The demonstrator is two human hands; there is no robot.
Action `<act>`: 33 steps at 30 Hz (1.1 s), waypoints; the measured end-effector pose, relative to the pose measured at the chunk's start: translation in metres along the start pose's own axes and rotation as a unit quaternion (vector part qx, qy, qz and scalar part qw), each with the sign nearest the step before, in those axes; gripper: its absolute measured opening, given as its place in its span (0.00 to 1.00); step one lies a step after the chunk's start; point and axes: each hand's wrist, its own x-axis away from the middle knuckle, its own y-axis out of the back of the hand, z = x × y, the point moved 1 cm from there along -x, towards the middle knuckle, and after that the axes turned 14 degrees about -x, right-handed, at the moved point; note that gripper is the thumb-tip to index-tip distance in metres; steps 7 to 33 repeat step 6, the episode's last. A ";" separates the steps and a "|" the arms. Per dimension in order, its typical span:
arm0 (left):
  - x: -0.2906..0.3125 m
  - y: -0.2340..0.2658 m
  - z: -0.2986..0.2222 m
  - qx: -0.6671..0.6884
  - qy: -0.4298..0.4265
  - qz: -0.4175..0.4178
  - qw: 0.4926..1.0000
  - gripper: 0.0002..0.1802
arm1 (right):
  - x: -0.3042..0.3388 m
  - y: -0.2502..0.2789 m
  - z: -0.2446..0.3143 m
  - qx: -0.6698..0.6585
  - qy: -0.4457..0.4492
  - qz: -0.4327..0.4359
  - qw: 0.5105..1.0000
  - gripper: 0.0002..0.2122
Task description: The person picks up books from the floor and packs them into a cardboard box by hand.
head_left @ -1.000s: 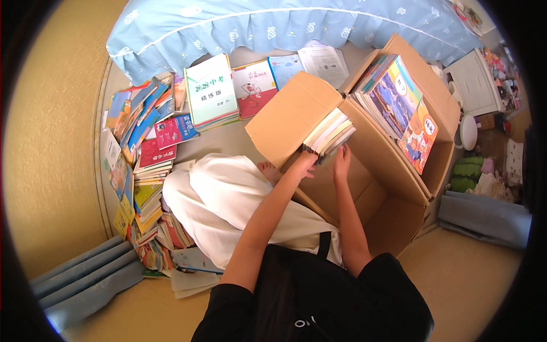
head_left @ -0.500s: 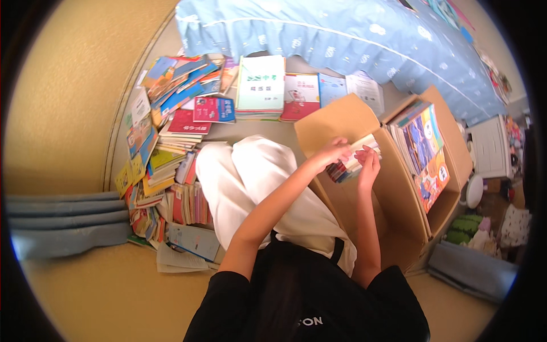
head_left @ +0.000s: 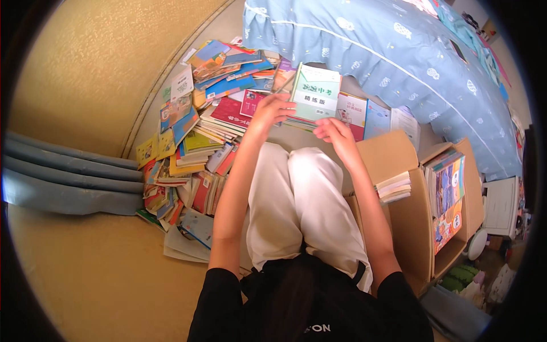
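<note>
My left hand (head_left: 272,114) is empty, fingers spread, at the near left side of a stack of books with a white and green cover (head_left: 317,91). Opposite it, my right hand (head_left: 337,137) reaches out with its fingers apart and nothing in them, near the stack's lower right corner. Whether either hand touches the stack I cannot tell. Beyond my right forearm, a small bundle of books (head_left: 394,187) stands in an open cardboard box (head_left: 407,228), partly hidden by the arm.
Colourful books (head_left: 447,188) fill part of the box's right side. A large heap of mixed books (head_left: 199,142) lies to my left by the wall. More books (head_left: 350,111) lie along the blue bedspread (head_left: 364,45). A white cabinet (head_left: 500,205) stands far right.
Both hands have let go of the bundle of books, now left in the box. They have moved left and away from me to the white and green stack. The view has shifted.
</note>
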 end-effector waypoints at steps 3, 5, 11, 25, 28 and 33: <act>-0.008 0.030 0.045 -0.037 0.047 -0.100 0.993 0.18 | -0.022 -0.023 -0.010 0.026 -0.028 0.043 0.998 0.12; -0.012 0.045 0.080 -0.051 0.089 -0.096 0.990 0.19 | -0.041 -0.026 -0.037 0.059 -0.024 0.080 0.995 0.12; -0.008 0.052 0.093 -0.065 0.132 -0.095 0.985 0.21 | -0.044 -0.034 -0.042 0.087 -0.029 0.094 0.991 0.12; -0.008 0.052 0.093 -0.065 0.132 -0.095 0.985 0.21 | -0.044 -0.034 -0.042 0.087 -0.029 0.094 0.991 0.12; -0.008 0.052 0.093 -0.065 0.132 -0.095 0.985 0.21 | -0.044 -0.034 -0.042 0.087 -0.029 0.094 0.991 0.12; -0.008 0.052 0.093 -0.065 0.132 -0.095 0.985 0.21 | -0.044 -0.034 -0.042 0.087 -0.029 0.094 0.991 0.12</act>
